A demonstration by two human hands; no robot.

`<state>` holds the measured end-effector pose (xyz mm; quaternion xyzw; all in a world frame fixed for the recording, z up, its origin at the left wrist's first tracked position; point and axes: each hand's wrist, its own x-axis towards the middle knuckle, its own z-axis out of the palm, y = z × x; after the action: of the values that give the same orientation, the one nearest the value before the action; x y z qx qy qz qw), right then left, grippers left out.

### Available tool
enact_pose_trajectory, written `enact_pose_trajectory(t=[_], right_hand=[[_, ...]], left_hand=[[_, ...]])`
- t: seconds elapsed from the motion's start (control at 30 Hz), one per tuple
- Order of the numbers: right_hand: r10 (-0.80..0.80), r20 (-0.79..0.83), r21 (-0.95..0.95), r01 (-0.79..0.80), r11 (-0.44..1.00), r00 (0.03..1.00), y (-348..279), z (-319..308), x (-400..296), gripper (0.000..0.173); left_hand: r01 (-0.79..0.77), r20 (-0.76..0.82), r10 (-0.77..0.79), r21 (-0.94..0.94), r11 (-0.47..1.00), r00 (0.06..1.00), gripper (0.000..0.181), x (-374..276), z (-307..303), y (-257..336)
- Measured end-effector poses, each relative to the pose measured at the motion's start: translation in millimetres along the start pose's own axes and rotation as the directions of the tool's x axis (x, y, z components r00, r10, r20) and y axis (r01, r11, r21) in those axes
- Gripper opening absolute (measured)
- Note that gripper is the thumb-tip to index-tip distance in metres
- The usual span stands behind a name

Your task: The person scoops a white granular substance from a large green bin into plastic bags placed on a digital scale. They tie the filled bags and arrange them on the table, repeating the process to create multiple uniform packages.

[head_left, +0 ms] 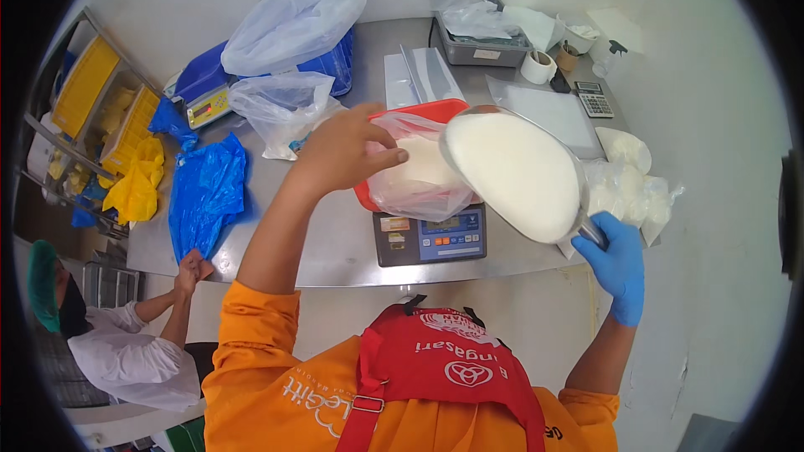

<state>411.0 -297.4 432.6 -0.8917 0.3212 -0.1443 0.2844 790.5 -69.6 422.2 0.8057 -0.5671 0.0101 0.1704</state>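
Observation:
My right hand [612, 263], in a blue glove, grips the handle of a large metal scoop [518, 176] heaped with fine white granules. The scoop's tip is over the right edge of a clear plastic bag [418, 191], which holds more white granules. This bag lies in a red tray [447, 108] on a digital scale [433, 245]. My left hand [352, 150] is bare, at the bag's left side, thumb and fingers apart over its opening; whether the hidden fingers touch the plastic, I cannot tell.
A co-worker [132, 351] at the left holds a blue plastic bag [207, 194] on the steel table [301, 260]. An open clear bag [282, 107] and a yellow-keyed scale [210, 108] stand behind. Filled clear bags [622, 191], a calculator [594, 100] and a grey bin [483, 50] are at the right.

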Motion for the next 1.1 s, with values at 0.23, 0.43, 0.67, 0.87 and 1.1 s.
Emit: enact_pose_trajectory(t=[0.23, 0.43, 0.67, 0.87, 1.1], right_hand=[[-0.216, 0.15, -0.489, 0.262, 0.832, 0.965, -72, 28, 65, 0.029], [-0.207, 0.131, -0.619, 0.243, 0.747, 0.969, -92, 17, 84, 0.031], [0.011, 0.112, -0.405, 0.035, 0.913, 0.994, -74, -18, 45, 0.033], [0.168, 0.12, -0.104, -0.156, 0.982, 0.979, -47, -18, 14, 0.032], [0.134, 0.111, 0.03, -0.139, 0.99, 0.985, -35, -15, 5, 0.034]], left_hand=[[-0.079, 0.155, 0.102, -0.147, 0.986, 0.983, 0.068, 44, 36, -7], [-0.126, 0.173, 0.161, -0.193, 0.973, 0.972, 0.081, 38, 34, -11], [-0.259, -0.184, 0.21, -0.304, 0.917, 0.96, 0.067, 4, 20, -17], [-0.125, -0.351, -0.139, -0.632, 0.765, 0.926, 0.051, -12, 2, -13], [-0.106, -0.341, -0.316, -0.81, 0.577, 0.885, 0.04, -17, 13, -27]])
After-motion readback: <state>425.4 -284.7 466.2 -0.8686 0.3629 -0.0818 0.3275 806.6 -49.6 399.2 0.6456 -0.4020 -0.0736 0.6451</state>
